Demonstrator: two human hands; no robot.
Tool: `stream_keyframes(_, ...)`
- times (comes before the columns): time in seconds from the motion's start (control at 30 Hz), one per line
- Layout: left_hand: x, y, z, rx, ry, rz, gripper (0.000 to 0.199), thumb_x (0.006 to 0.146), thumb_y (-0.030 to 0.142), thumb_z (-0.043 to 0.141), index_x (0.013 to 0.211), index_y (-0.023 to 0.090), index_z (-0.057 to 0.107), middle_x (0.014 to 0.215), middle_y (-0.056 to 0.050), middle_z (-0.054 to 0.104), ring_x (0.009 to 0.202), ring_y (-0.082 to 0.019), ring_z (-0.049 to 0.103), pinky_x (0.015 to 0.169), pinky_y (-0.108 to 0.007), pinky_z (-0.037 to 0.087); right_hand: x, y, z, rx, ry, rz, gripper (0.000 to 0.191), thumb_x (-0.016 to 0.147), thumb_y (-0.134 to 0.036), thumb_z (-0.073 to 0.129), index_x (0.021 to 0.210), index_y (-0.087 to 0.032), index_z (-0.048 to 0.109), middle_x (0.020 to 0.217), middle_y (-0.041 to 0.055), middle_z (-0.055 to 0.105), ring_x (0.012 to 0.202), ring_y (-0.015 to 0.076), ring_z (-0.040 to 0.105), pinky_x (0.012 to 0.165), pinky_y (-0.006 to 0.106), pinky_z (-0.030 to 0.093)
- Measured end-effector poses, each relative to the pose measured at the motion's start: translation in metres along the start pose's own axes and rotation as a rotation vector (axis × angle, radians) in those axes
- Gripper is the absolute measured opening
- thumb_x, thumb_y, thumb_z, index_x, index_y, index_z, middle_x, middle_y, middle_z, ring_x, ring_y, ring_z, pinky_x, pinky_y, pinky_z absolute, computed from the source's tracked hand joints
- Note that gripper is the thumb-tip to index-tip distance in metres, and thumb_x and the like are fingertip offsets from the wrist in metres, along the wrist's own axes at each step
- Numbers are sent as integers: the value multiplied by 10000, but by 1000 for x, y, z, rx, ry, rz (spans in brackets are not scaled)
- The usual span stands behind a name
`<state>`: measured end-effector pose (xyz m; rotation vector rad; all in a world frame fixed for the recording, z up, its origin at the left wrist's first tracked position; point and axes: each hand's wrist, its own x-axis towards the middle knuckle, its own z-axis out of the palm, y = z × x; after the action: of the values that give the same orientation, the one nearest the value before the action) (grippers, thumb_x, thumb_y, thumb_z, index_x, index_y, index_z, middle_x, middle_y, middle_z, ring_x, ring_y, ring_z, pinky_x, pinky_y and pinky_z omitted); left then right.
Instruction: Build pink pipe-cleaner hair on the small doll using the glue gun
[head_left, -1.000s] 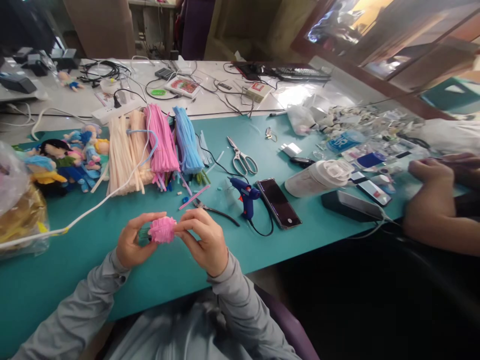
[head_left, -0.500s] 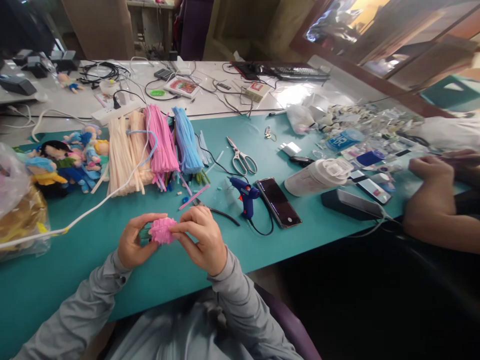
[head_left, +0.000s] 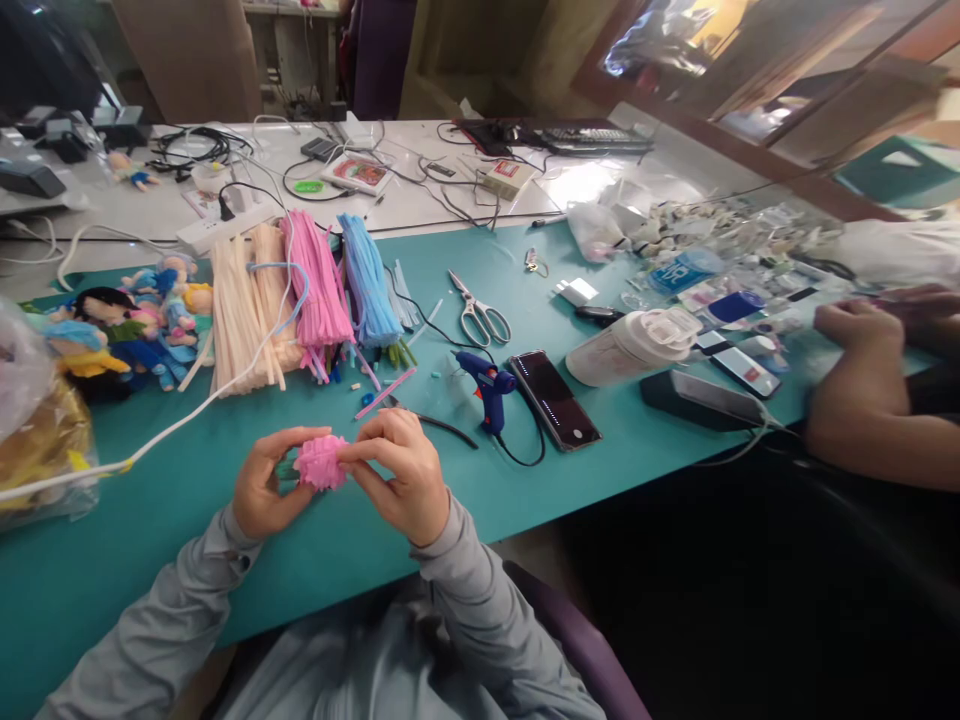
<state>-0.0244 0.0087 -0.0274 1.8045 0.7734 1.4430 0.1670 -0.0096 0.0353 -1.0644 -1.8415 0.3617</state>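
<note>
Teal mat [head_left: 315,560], pink piece [head_left: 319,463] crosswise, rightward, in curled left hand [head_left: 264,482], pinching right hand [head_left: 405,475]

I can't read a single word or number for certain. Large pale letters stand on a blue wrapper [head_left: 684,270] among the clutter toward the desk's [head_left: 420,520] far right corner, too blurred for me to spell. A small box [head_left: 508,178] toward the far edge has a red printed panel, and a flat pack [head_left: 358,173] left of it carries colourful print; both are too small for me to make out.
</note>
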Motion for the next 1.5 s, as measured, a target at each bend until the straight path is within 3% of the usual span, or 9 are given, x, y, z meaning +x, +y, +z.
stream_keyframes(0.23, 6, -1, 0, 37, -14, 99, 463, 770, 157, 697, 1208, 234, 568, 1069, -102, 722, 986, -237, 696, 769, -370, 600, 0, -4, -3, -26, 33, 1, 128, 925, -237, 582, 839, -229, 676, 777, 27, 620, 770, 178, 584, 777, 361, 444)
stream_keyframes(0.57, 7, 0, 2, 124, -18, 166, 535, 760, 129, 711, 1245, 267, 534, 1064, -86, 691, 975, -229, 680, 808, -370, 568, -1, -12, -1, -98, 57, 9, 121, 919, -233, 602, 814, -231, 660, 749, 11, 646, 727, 163, 599, 916, 408, 466)
stream_keyframes(1.1, 9, 2, 3, 183, -15, 260, 539, 797, 145, 697, 1292, 235, 503, 1072, -101, 684, 973, -222, 686, 796, -372, 596, -2, -16, 5, -190, 129, -109, 164, 925, -256, 615, 780, -206, 673, 687, -8, 634, 661, 131, 545, 900, 355, 457)
stream_keyframes(1.5, 9, 1, 3, 133, -25, 252, 564, 792, 128, 699, 1308, 240, 501, 1087, -103, 679, 993, -220, 684, 825, -378, 592, -1, -19, 0, -162, 52, -66, 160, 925, -276, 583, 818, -212, 684, 729, 9, 619, 688, 149, 546, 885, 378, 441)
